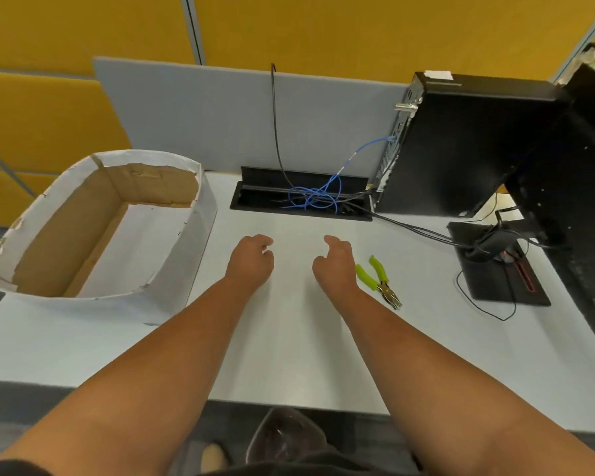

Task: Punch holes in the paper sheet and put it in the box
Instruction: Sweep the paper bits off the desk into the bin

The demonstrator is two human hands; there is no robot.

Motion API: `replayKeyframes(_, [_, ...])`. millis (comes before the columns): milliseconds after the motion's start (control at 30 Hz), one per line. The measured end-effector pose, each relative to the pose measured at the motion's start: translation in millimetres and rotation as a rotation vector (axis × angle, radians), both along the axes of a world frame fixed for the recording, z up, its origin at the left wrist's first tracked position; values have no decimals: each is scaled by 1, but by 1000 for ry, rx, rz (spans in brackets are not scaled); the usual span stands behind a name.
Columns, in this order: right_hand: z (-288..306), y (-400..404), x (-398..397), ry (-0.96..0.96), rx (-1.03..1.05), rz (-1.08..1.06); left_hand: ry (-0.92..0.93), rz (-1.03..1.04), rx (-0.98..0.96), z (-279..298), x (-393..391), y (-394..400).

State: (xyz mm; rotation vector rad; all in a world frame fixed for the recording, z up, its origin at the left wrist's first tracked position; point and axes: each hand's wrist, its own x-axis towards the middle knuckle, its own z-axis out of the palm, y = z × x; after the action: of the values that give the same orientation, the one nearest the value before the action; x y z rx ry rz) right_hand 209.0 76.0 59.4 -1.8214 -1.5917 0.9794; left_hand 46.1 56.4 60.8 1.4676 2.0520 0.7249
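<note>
Both hands, left hand (251,261) and right hand (334,264), hover loosely curled and empty over the worktop (289,338), the punch (380,280) lies untouched beside the right one, the box (172,269) stands left, and I cannot find any paper sheet.

black computer (468,146) beside tangled blue cable (318,195).

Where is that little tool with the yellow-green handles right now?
The metal hole punch with yellow-green handles lies flat on the white desk, just to the right of the person's right hand, untouched.
</note>
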Motion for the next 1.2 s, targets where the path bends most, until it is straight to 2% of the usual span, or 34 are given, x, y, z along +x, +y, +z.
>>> replayKeyframes(167, [-34, -3, 40, -22, -5, 19, -11, 3, -26, -33, 24, -15])
replayKeyframes(433, [-80, -20, 61, -136, -34, 130, 100, -35, -158, -71, 23, -24])
replayKeyframes(633, [-110, -33, 65, -431, 13, 278, 247, -42, -315, -86, 15, -15])
replayKeyframes(867, [-125, -16, 55, -587, 12, 224, 315, -87, -419, -94, -5, 5])
replayKeyframes(1200, [-125, 39, 36, -608, -8, 162, 420, -135, -449, -98, -28, 36])
